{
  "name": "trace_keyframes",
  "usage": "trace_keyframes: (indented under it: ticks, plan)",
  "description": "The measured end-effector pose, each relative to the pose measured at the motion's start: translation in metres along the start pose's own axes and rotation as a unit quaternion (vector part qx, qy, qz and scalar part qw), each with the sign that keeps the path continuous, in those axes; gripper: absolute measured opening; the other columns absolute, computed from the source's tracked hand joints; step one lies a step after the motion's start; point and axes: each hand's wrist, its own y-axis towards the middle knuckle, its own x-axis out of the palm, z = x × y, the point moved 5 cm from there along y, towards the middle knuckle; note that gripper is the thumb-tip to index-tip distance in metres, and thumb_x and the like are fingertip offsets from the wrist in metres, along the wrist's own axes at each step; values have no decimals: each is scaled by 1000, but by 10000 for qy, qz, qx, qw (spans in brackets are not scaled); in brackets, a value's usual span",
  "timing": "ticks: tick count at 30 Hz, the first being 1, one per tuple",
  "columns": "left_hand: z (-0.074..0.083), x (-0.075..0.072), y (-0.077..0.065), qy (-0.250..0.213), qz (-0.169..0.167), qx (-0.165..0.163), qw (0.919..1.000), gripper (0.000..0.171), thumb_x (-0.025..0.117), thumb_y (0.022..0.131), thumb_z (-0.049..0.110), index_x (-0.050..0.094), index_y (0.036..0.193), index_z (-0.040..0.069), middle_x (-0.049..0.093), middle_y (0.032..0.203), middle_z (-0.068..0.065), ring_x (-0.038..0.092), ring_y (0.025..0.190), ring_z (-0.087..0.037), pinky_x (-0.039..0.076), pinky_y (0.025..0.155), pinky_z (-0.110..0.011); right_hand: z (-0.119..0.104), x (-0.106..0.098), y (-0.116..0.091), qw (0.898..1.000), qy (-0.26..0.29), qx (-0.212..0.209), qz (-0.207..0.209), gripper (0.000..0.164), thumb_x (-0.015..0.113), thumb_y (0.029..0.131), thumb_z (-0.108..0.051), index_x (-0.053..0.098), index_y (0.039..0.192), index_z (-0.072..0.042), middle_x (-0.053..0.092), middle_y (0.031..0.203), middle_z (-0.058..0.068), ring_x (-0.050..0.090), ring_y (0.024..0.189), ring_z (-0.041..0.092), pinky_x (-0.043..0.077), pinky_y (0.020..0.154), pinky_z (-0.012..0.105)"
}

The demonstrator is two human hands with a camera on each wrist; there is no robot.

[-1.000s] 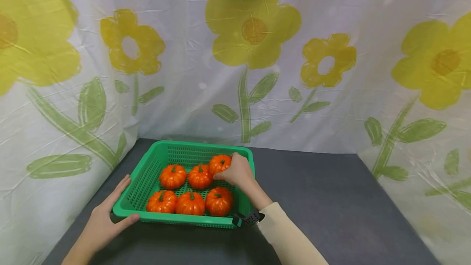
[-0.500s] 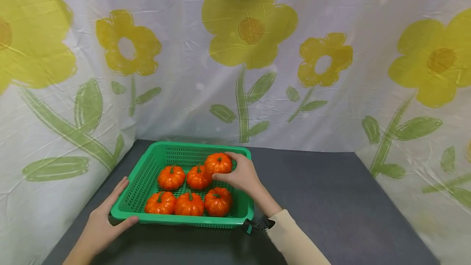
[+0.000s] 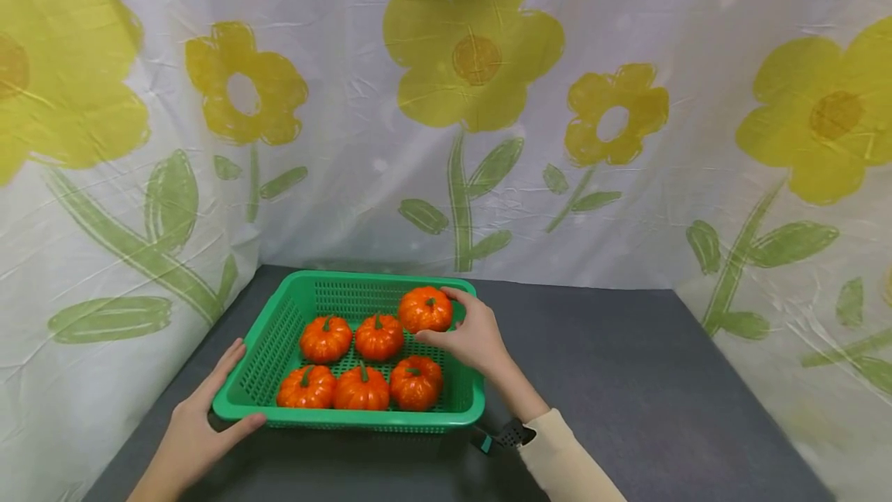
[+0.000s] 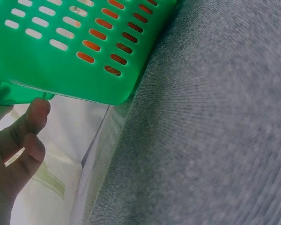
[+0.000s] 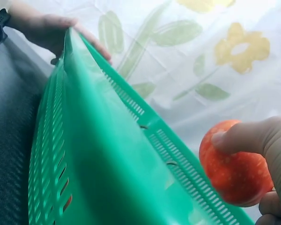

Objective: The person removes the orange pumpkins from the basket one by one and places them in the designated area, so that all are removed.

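In the head view, several small orange pumpkins [image 3: 326,339] with green stems sit in a green plastic basket [image 3: 446,418] on the dark table. My right hand [image 3: 477,331] pinches one pumpkin [image 3: 425,310] between thumb and fingers at the basket's back right, beside the other back-row pumpkins. The right wrist view shows the thumb [image 5: 239,137] pressed on its orange skin, above the basket's slotted side. At the front left corner, my left hand [image 3: 195,424] rests against the rim, fingers along the outside and thumb straight. Its fingertips [image 4: 39,112] reach the rim's underside in the left wrist view.
A dark grey cloth surface [image 3: 613,393] extends to the right of the basket. Behind and at both sides hangs a white curtain [image 3: 334,177] printed with yellow flowers. A black band [image 3: 512,434] is on the right wrist, below a cream sleeve [image 3: 564,455].
My right hand and its pumpkin have shifted right, away from the neighbouring pumpkin. The left hand stays at the basket corner, and the other pumpkins have not moved.
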Motion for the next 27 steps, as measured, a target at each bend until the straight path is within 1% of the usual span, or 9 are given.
trace_keyframes:
  ticks: [8,14,16,19,21,22,23,25,27]
  plan:
    - [0,0,1,51,-22,-58,10000,100,86,91,27,25,170,38,16,174,23,14,138,24,38,97,-81,3,-10,-11,9996,206,13,215,82,93,82,-32,58,152,-10,62,148,15,31,48,12,37,49,26]
    - [-2,1,1,18,-25,-50,10000,101,86,91,27,24,170,38,16,174,22,14,138,23,37,97,-81,4,-24,-18,9987,229,17,457,83,94,82,-27,56,153,-6,59,151,16,35,50,13,47,61,29]
    - [-2,0,0,20,-7,-31,10000,101,86,91,26,24,170,38,17,175,18,14,138,24,37,97,-82,4,-29,-21,9983,126,-35,566,84,94,81,-25,56,152,-4,58,151,16,43,54,16,53,66,34]
    - [-2,0,-1,27,27,-17,10000,101,87,90,26,25,170,37,18,176,16,14,136,26,36,99,-81,5,-39,-27,9972,-35,-131,741,84,95,81,-24,56,152,-1,59,151,16,64,80,22,62,82,46]
    - [-2,-1,-1,33,48,-7,10000,102,87,89,25,25,170,37,19,176,15,14,136,27,36,100,-81,7,-46,-31,9963,-114,-149,836,84,96,80,-24,56,151,-1,59,151,16,66,89,24,62,89,51]
    - [-2,-1,-1,42,49,-7,10000,102,87,89,25,25,170,37,18,176,16,14,135,27,36,100,-80,8,-49,-33,9960,-116,-135,877,85,96,80,-24,56,151,-2,59,151,15,66,89,23,61,92,52]
    - [-2,-1,-1,38,44,-11,10000,102,87,90,25,25,170,37,18,176,16,14,136,27,37,99,-80,10,-53,-35,9958,-98,-95,908,85,96,80,-24,56,152,-2,58,152,15,64,80,22,61,92,52]
    - [-2,0,-1,41,23,-16,10000,101,86,90,25,25,170,37,17,176,17,14,136,26,37,98,-80,15,-61,-38,9951,-109,2,979,86,96,79,-24,56,152,-3,57,153,15,52,62,17,60,89,49]
    - [-1,0,0,59,3,-3,10000,101,86,90,26,25,170,37,17,176,16,14,136,25,39,97,-80,21,-69,-41,9942,-179,119,1053,86,96,80,-25,55,153,-5,57,154,16,37,51,14,59,89,47]
